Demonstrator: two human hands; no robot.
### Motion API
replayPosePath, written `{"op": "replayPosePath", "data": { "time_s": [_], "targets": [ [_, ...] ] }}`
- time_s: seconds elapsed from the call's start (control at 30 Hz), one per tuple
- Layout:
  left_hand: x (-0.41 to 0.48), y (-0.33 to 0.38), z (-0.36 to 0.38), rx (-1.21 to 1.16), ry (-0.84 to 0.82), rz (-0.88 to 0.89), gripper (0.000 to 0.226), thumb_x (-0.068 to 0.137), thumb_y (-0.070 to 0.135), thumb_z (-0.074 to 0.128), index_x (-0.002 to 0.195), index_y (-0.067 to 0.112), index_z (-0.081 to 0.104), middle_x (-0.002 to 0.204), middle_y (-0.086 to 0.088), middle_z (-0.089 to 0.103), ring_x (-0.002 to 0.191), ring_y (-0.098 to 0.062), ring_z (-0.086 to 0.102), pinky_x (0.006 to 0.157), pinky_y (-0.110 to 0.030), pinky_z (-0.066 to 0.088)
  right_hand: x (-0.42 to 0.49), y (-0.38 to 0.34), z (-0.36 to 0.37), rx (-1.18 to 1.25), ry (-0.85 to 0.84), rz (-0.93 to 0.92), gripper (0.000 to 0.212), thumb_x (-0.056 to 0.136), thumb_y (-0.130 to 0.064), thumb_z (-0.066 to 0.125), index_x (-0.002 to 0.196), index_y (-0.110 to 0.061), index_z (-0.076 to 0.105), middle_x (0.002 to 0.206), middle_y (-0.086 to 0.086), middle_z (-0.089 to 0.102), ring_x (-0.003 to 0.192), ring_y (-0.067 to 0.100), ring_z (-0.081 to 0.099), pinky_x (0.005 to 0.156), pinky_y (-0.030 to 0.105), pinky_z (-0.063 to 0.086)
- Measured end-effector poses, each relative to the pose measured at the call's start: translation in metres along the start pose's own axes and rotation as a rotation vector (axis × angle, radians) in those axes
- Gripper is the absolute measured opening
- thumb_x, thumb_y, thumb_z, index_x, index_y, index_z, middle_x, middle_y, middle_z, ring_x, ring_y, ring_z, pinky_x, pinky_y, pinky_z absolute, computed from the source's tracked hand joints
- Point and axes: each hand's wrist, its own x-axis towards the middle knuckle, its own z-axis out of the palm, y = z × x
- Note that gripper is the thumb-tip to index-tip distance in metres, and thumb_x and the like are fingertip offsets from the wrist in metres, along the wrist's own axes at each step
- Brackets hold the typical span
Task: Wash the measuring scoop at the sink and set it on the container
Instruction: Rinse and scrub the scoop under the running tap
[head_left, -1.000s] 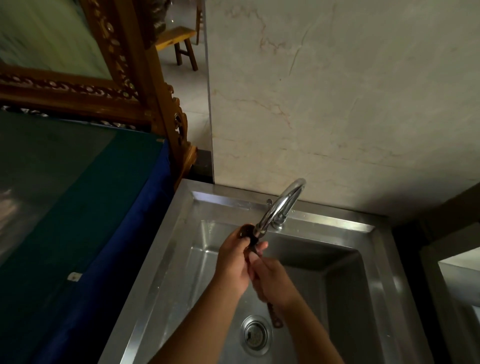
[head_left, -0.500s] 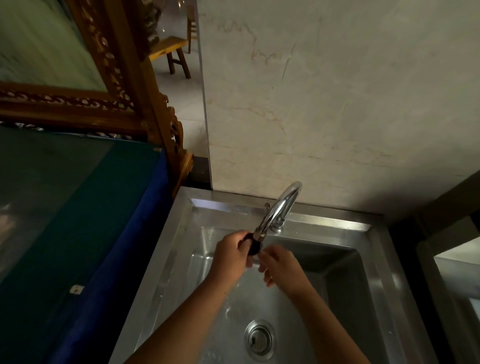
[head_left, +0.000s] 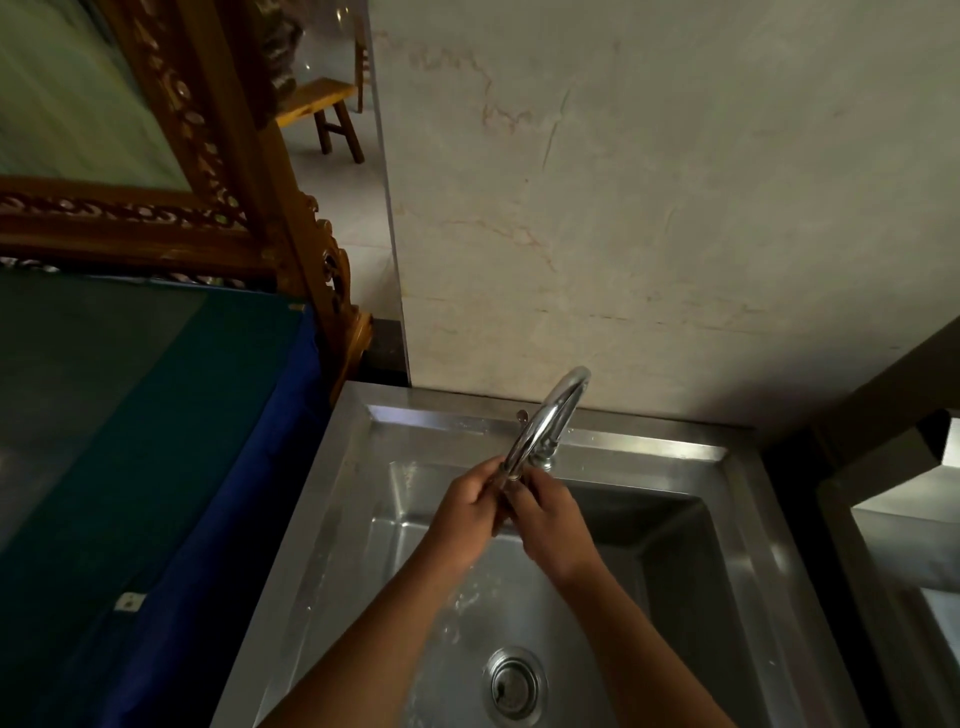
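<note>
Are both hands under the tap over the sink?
Yes, the left hand and right hand are pressed together just below the tap spout, above the sink basin.

Overall light: dim, murky indoors.
Brightest area: doorway floor (head_left: 337, 208) at upper left, daylight beyond.
Glare: soft highlights on tap (head_left: 550, 415) and sink rim (head_left: 649, 441).
Shadows: dark right corner, deep basin wall.
Blur: upper-left edge smeared; straight lines bow outward.

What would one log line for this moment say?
stage: washing | left hand, right hand: together under faucet | scoop: hidden | water: splashing in sink
</note>
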Motion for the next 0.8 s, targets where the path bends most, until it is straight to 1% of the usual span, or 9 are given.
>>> {"op": "replayPosePath", "data": {
  "time_s": [0.07, 0.17, 0.27, 0.37, 0.4, 0.53, 0.63, 0.7, 0.8],
  "targets": [
    [-0.001, -0.004, -0.003, 0.02, -0.011, 0.018, 0.022, 0.101, 0.016, 0.046, 0.104, 0.025, 0.066, 0.057, 0.014, 0.064, 0.05, 0.003, 0.054, 0.049, -0.012, 0.041, 0.005, 0.0, -0.002, 0.03, 0.05, 0.038, 0.027, 0.098, -0.008, 0.044, 0.082, -0.018, 0.062, 0.059, -0.008, 0.065, 0.052, 0.002, 0.059, 0.051, 0.014, 0.046],
    [0.0, -0.008, -0.012, 0.091, -0.023, 0.016, 0.018, 0.099, 0.018, 0.052, 0.105, 0.027, 0.067, 0.057, 0.009, 0.056, 0.052, -0.006, 0.048, 0.05, -0.019, 0.038, 0.011, 0.001, -0.006, 0.08, 0.065, 0.111, 0.03, 0.099, -0.01, 0.042, 0.08, -0.016, 0.063, 0.054, -0.005, 0.057, 0.045, 0.004, 0.048, 0.044, 0.019, 0.04],
    [0.001, -0.007, -0.025, 0.176, -0.042, -0.033, 0.018, 0.097, 0.015, 0.054, 0.105, 0.021, 0.069, 0.057, 0.007, 0.057, 0.048, -0.002, 0.049, 0.048, -0.015, 0.039, 0.015, 0.003, -0.011, 0.176, 0.036, 0.174, 0.029, 0.101, -0.013, 0.039, 0.086, -0.007, 0.063, 0.056, -0.001, 0.054, 0.043, 0.01, 0.045, 0.04, 0.025, 0.039],
    [0.0, -0.001, -0.039, 0.28, -0.127, -0.045, 0.023, 0.096, 0.017, 0.055, 0.081, 0.027, 0.069, 0.057, 0.006, 0.061, 0.046, -0.004, 0.049, 0.049, -0.019, 0.04, 0.017, 0.005, -0.015, 0.199, 0.017, 0.216, 0.028, 0.102, -0.014, 0.037, 0.092, -0.008, 0.063, 0.057, -0.001, 0.055, 0.044, 0.009, 0.046, 0.041, 0.026, 0.041],
    [0.0, 0.001, -0.044, 0.315, -0.156, -0.062, 0.024, 0.096, 0.018, 0.056, 0.077, 0.028, 0.068, 0.058, 0.006, 0.062, 0.047, -0.007, 0.049, 0.05, -0.021, 0.041, 0.017, 0.005, -0.016, 0.217, 0.029, 0.243, 0.028, 0.103, -0.014, 0.037, 0.094, -0.009, 0.063, 0.057, -0.001, 0.055, 0.043, 0.009, 0.046, 0.042, 0.026, 0.041],
    [0.0, 0.003, -0.062, 0.41, -0.23, -0.137, 0.016, 0.095, 0.017, 0.058, 0.088, 0.018, 0.073, 0.063, 0.004, 0.067, 0.051, -0.008, 0.055, 0.053, -0.02, 0.047, 0.018, 0.007, -0.025, 0.265, 0.08, 0.312, 0.026, 0.102, -0.013, 0.038, 0.101, -0.01, 0.064, 0.058, 0.001, 0.056, 0.041, 0.008, 0.045, 0.041, 0.024, 0.04],
    [0.003, 0.008, -0.071, 0.477, -0.274, -0.152, 0.017, 0.094, 0.018, 0.059, 0.085, 0.022, 0.072, 0.067, 0.002, 0.071, 0.056, -0.01, 0.062, 0.057, -0.021, 0.052, 0.018, 0.009, -0.034, 0.295, 0.123, 0.342, 0.024, 0.102, -0.016, 0.04, 0.098, -0.012, 0.063, 0.057, 0.0, 0.056, 0.039, 0.008, 0.045, 0.04, 0.024, 0.041],
    [0.005, 0.012, -0.08, 0.488, -0.283, -0.162, 0.015, 0.094, 0.017, 0.059, 0.088, 0.022, 0.072, 0.076, -0.001, 0.076, 0.059, -0.011, 0.066, 0.06, -0.023, 0.055, 0.018, 0.013, -0.045, 0.343, 0.159, 0.359, 0.023, 0.102, -0.015, 0.041, 0.095, -0.011, 0.063, 0.054, -0.001, 0.055, 0.037, 0.008, 0.044, 0.037, 0.023, 0.039],
    [0.008, 0.015, -0.092, 0.453, -0.248, -0.171, 0.013, 0.094, 0.018, 0.06, 0.096, 0.021, 0.072, 0.084, 0.0, 0.078, 0.061, -0.011, 0.067, 0.059, -0.022, 0.055, 0.019, 0.021, -0.063, 0.408, 0.191, 0.389, 0.021, 0.101, -0.016, 0.042, 0.101, -0.007, 0.061, 0.053, 0.0, 0.056, 0.039, 0.01, 0.044, 0.041, 0.027, 0.04]
  ]
}}
